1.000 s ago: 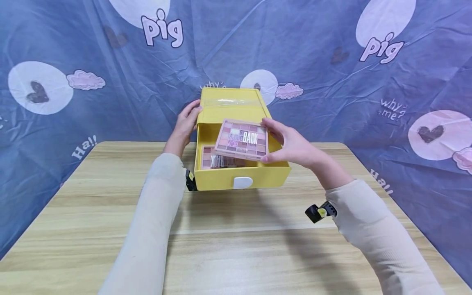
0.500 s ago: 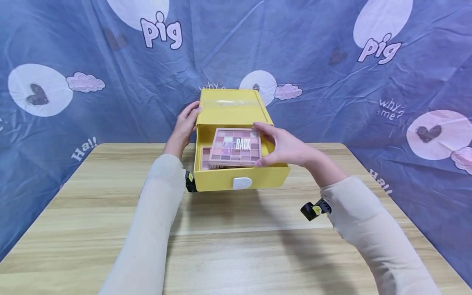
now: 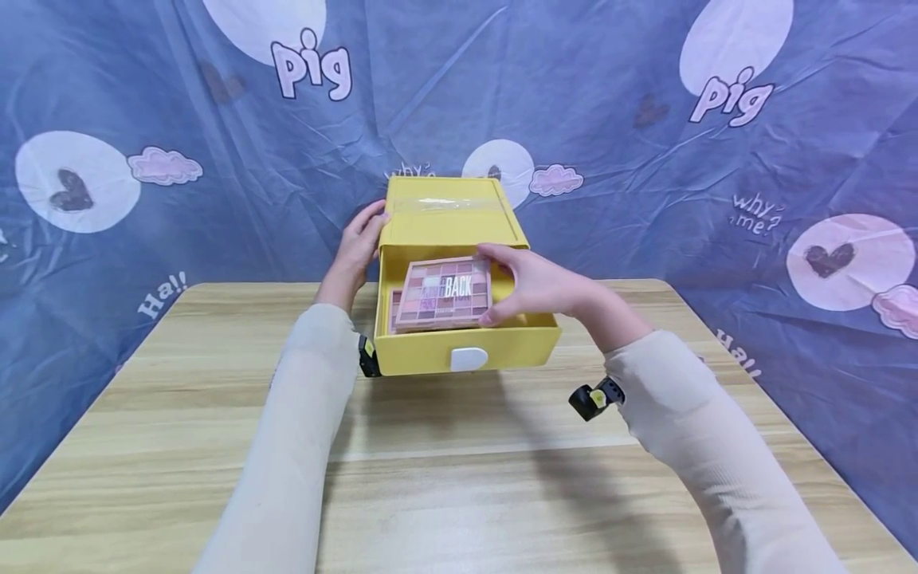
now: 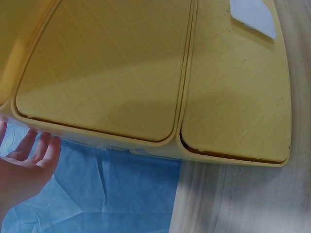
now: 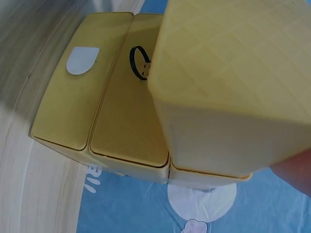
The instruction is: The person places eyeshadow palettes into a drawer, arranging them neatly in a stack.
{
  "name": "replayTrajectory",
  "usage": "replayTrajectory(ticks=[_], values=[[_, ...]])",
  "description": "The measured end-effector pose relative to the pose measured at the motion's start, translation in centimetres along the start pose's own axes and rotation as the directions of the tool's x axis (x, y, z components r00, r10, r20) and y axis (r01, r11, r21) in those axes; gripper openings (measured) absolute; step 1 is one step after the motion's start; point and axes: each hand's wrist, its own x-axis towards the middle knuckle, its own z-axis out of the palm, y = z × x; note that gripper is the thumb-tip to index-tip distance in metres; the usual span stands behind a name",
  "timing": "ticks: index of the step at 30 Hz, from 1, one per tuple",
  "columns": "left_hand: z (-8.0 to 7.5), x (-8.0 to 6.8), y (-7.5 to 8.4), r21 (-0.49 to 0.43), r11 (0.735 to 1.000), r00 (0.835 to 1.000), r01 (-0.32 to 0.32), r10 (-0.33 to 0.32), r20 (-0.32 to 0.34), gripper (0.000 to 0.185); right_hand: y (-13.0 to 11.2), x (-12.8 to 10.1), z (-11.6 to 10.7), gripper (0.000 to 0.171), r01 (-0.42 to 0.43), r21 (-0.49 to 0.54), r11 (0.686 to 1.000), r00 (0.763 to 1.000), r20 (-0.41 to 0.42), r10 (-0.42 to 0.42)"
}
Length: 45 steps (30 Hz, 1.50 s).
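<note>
Head view: right hand pinching pink eyeshadow palette by its right edge, thumb below, fingers curled over the far corner; palette tilted, hovering just above the open drawer of a yellow box, not yet resting inside. Second palette lying flat in drawer underneath, only its left strip showing. Left hand flat against box's left wall, fingers straight, bracing rather than gripping; same seen in left wrist view, w/ fingertips only just at the box edge. Box near far edge of table, printed blue cloth draped behind. Right wrist view mostly box side; palette not in view there. Risks, as judged: (1) one-edge pinch leaves free left side unsupported, so palette may pivot & drop corner-first onto lower palette, likely scuffing or cracking pans; (2) tilt may catch near edge on drawer front wall or far edge under box's top shell, i.e. jam instead of lying flat; (3) right fingers possibly trapped btwn palette & drawer's right wall on release; (4) downward push on pulled-out drawer may tip or slide the light box, esp. if left-hand brace slips, given contact only by open palm.
</note>
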Motion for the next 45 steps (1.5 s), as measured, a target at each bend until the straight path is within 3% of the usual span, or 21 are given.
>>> replayTrajectory(ticks=[18,45], values=[[-0.1,0.2,-0.2,-0.017,1.0,1.0,-0.001,0.001,0.0,0.044,0.1,1.6,1.6,0.089,0.123,-0.061,0.99,0.985,0.127,-0.115],[-0.2,0.5,-0.2,-0.038,0.999,1.0,-0.018,0.018,0.0,0.043,-0.1,2.0,2.4,0.09,0.128,-0.223,0.966,0.976,0.201,-0.083]])
